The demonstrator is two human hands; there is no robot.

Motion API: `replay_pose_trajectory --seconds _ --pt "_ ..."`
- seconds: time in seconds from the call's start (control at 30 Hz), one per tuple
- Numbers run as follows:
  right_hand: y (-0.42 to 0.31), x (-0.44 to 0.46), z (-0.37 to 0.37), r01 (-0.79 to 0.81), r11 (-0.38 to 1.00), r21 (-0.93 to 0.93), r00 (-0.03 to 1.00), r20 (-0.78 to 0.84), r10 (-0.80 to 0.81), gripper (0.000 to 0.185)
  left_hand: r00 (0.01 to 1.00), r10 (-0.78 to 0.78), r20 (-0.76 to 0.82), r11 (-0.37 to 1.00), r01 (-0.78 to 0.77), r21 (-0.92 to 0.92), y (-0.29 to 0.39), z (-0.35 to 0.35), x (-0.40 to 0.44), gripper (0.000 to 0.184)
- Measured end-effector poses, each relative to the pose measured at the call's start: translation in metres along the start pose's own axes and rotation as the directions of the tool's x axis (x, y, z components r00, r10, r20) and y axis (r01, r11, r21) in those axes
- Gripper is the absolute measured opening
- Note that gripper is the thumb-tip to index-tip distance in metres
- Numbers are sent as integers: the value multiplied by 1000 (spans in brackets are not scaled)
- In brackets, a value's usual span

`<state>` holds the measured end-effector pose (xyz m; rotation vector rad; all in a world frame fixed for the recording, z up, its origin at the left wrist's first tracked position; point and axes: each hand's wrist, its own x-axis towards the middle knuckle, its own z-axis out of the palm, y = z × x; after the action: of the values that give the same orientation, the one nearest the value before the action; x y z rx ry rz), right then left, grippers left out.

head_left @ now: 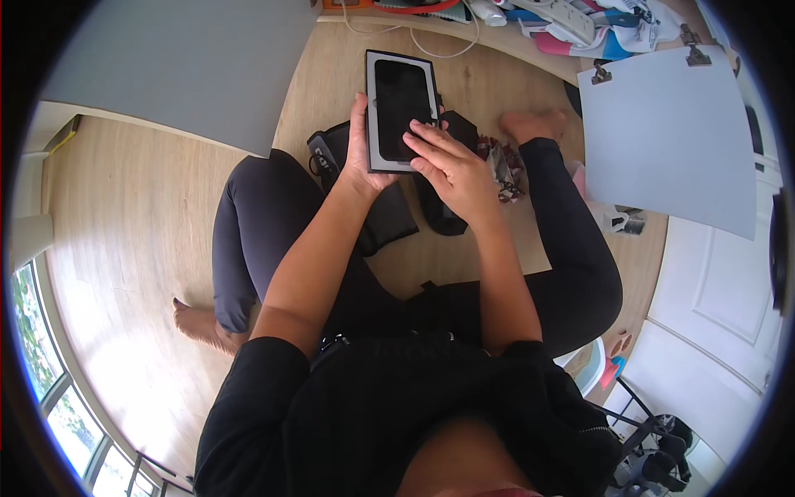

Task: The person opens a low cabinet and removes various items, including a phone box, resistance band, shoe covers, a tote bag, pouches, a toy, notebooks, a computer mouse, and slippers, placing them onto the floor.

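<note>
A black phone [401, 99] lies in a shallow box [373, 142] with a white inside and dark edges. My left hand [364, 153] is wrapped round the lower left of the box, its thumb along the left side. Over the phone's lower right part rests my right hand [451, 166], fingers spread, fingertips at the screen. The fingers under the box are mostly hidden. Below the hands, a black bag [389, 217] with straps lies on the wooden floor between my legs.
A grey panel [182, 66] stands at the upper left. A white board [662, 137] with clips is at the right. Patterned cloth [505, 170] lies near my right foot. A shelf [497, 41] at the top holds cables and assorted items.
</note>
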<state>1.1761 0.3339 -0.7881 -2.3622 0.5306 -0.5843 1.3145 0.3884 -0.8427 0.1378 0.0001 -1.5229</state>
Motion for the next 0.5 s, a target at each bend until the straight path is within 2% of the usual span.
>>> replay_pose_trajectory --seconds 0.03,0.1,0.2,0.23,0.27,0.33,0.37,0.4,0.43,0.47,0.5 --pt "1 -1 1 -1 1000 0 1000 -1 1 31 1000 5 14 1000 -5 -14 0 0 0 92" --pt "4 -2 4 78 989 -125 997 33 -74 31 1000 6 -5 1000 -6 -3 1 -2 -1 92" --pt "9 -2 2 102 982 -158 995 21 -100 31 998 18 -53 999 -20 -31 3 -2 0 92" --pt "21 -4 4 21 995 101 993 -120 -9 30 996 30 -80 997 -35 -69 4 -1 0 93" --pt "34 -6 9 -77 912 402 934 -291 207 31 997 27 -76 997 -32 -68 5 0 0 93" --pt "76 -12 3 -365 789 494 752 -344 563 45 999 29 43 997 -32 72 7 -1 -2 93" --pt "93 -20 3 -363 790 494 749 -350 563 45 999 29 34 996 -31 79 7 -1 -1 95" --pt "108 -28 5 -585 777 233 741 -235 629 58 999 25 39 996 -28 80 7 1 -1 95" --pt "115 -33 7 -721 689 -71 691 -138 709 71 998 21 60 998 -25 65 7 3 -1 97" --pt "120 -39 15 -722 688 -71 690 -138 710 71 997 20 78 999 -23 48 7 4 -1 98" --pt "117 -43 25 -750 660 -45 661 -117 742 83 997 19 76 999 -22 48 6 5 -1 98"
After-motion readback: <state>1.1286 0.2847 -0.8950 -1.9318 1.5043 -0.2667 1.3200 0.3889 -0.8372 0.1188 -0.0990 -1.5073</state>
